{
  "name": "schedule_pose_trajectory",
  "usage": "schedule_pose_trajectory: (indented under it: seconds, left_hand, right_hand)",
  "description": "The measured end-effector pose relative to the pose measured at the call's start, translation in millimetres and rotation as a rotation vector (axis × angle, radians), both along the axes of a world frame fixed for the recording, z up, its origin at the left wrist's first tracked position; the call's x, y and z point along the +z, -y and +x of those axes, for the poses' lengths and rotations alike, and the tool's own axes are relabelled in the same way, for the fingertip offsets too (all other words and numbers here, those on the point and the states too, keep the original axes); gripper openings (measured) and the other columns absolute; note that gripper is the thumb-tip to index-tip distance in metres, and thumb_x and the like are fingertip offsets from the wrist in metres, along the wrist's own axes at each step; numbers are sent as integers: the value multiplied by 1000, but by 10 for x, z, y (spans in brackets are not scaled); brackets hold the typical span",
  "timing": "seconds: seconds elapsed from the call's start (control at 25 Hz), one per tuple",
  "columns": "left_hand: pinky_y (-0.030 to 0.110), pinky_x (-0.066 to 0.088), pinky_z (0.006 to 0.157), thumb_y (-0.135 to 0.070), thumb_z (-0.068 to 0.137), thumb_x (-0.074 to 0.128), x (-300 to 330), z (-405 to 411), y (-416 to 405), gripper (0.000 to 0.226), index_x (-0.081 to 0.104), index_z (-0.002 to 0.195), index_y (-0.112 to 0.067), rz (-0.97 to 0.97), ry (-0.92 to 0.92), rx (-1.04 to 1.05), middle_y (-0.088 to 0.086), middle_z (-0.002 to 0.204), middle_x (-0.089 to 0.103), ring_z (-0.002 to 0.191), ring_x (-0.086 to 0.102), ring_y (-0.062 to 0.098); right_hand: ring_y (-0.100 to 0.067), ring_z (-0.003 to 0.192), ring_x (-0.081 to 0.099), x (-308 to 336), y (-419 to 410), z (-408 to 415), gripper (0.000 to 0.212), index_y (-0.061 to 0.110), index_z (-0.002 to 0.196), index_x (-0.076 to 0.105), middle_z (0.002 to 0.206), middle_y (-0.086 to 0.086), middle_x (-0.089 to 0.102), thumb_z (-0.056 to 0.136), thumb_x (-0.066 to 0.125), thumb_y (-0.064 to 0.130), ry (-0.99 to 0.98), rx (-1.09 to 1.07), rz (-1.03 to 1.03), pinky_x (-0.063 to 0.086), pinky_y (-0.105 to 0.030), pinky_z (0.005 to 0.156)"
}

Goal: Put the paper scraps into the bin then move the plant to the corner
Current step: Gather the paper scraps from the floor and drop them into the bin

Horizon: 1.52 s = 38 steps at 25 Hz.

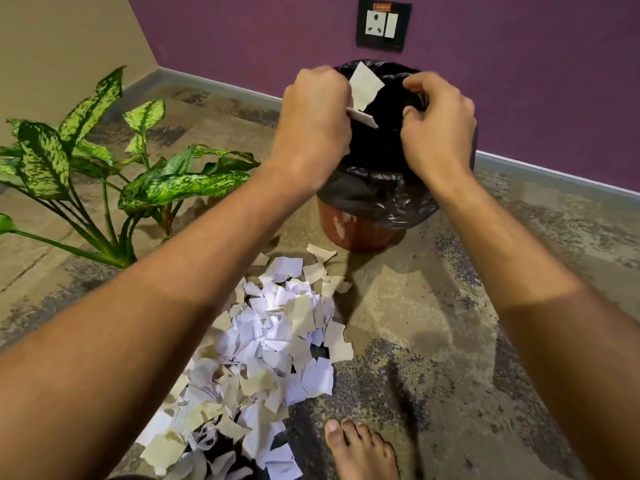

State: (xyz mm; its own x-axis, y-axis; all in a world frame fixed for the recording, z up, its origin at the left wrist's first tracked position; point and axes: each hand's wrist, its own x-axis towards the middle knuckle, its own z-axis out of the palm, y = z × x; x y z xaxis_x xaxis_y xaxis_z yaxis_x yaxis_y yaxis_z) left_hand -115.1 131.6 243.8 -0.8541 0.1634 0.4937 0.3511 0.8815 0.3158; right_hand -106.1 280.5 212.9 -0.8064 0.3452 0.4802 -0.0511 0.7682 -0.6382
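Note:
A brown bin point(353, 233) lined with a black bag point(377, 188) stands by the purple wall. Both my hands hover over its mouth. My left hand point(313, 123) grips pale paper scraps point(363, 86), which stick out above the opening. My right hand point(438, 133) has its fingers curled over the bag's far rim; I cannot tell whether it holds anything. A big pile of torn white and beige paper scraps point(270, 348) lies on the floor in front of the bin. The plant point(104, 174), with speckled green leaves, stands to the left; its pot is hidden by my left arm.
The room's corner point(157, 67) lies behind the plant, where the beige wall meets the purple wall. A wall socket point(383, 24) is above the bin. A bare foot point(363, 452) rests on the mottled floor at the bottom, right of the pile.

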Motion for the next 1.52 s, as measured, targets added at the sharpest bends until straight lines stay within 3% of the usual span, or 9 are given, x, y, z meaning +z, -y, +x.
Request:
schedule_pose_trajectory:
  seconds: [0.36,0.64,0.8,0.96,1.08,1.2,1.32,1.4,1.52]
  left_hand:
    - [37,50,93,6,78,61,-128,-194,-231,45,61,120,-9,-79,116,-236,8,121,62,110,60,28]
    - [27,45,78,6,71,59,-642,413,-13,45,54,115,-3,188,91,-305,10,110,61,101,58,25]
    - [19,34,68,1,71,59,-1093,705,336,38,50,107,-4,300,221,-233,10,99,57,90,56,23]
    - [36,44,89,-15,78,65,-1630,904,754,46,45,118,-5,-24,447,-237,12,118,52,110,49,27]
    - [52,35,106,-37,82,63,-1999,1024,1061,79,21,144,-11,-277,724,-146,9,151,27,136,25,33]
    - [66,25,105,-63,69,71,-2277,1119,1313,113,-1,149,-28,-363,962,-33,0,159,-1,145,0,39]
    - [68,22,107,-67,55,79,-2445,1182,1504,132,-7,149,-34,-365,1056,8,2,160,-12,143,-9,45]
    - [63,18,112,-66,50,81,-2498,1199,1563,138,-9,149,-34,-370,1114,18,8,159,-14,142,-7,49]
    - [61,26,108,-56,53,86,-2512,1222,1603,136,-7,150,-35,-341,1149,55,8,159,-6,139,7,50]
  right_hand:
    - [-9,118,57,23,67,157,40,21,127,61,129,8,62,92,47,6,-79,90,140,38,-17,92]
    - [-19,103,64,-190,455,308,35,20,120,63,116,2,67,91,47,10,-29,308,294,53,-41,84]
    - [-28,99,65,-526,755,438,34,20,120,61,114,-1,66,87,52,16,91,446,438,54,-43,75]
    - [-34,103,64,-1063,977,563,53,21,134,46,122,-4,59,83,57,17,399,615,586,54,-45,80]
    - [-35,125,50,-1523,1025,639,74,22,149,27,144,-7,44,85,62,32,726,729,681,49,-44,96]
    - [-41,143,22,-1866,958,702,103,36,153,8,159,-6,17,75,72,53,1018,791,781,40,-54,106]
    - [-45,147,5,-2043,912,732,119,48,150,-2,163,0,-8,64,80,58,1122,859,753,34,-60,109]
    - [-46,146,8,-2123,915,742,123,50,149,-5,162,0,-18,63,83,54,1129,884,749,35,-56,109]
    - [-41,136,37,-2234,985,771,119,51,148,-4,163,-5,-15,66,82,50,1061,913,786,46,-45,98]
